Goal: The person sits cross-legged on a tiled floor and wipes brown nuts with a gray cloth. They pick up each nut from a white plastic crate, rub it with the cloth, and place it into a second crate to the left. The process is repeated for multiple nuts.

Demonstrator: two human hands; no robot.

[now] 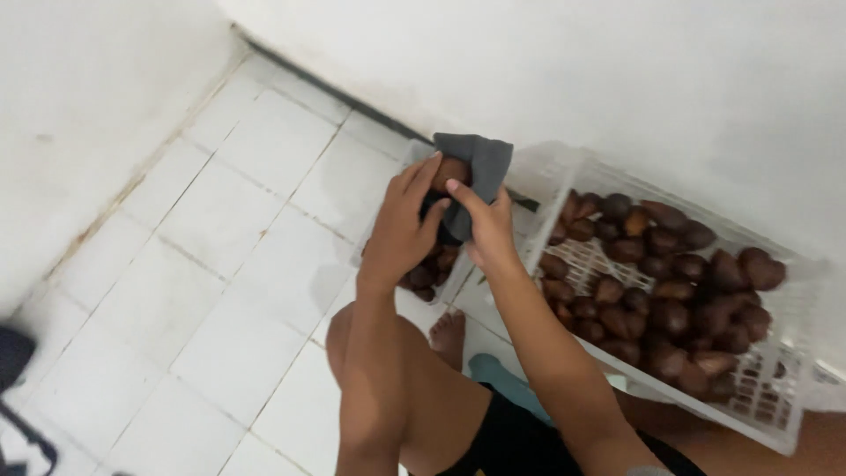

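Both hands (445, 225) around fruit (451, 169) (grey cloth (480, 163))

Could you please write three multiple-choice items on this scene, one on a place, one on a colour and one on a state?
1. Where is the fuller white crate?
A. at the person's right
B. on a shelf
C. at the far left

2. What colour is the cloth?
A. red
B. grey
C. yellow

3. What do the left hand and right hand do?
A. hang free
B. hold a brown fruit in the cloth
C. grip the crate rim

Answers: 1 A, it stands by the wall at right. 2 B, it shows dark grey. 3 B, both hands close round fruit and cloth.
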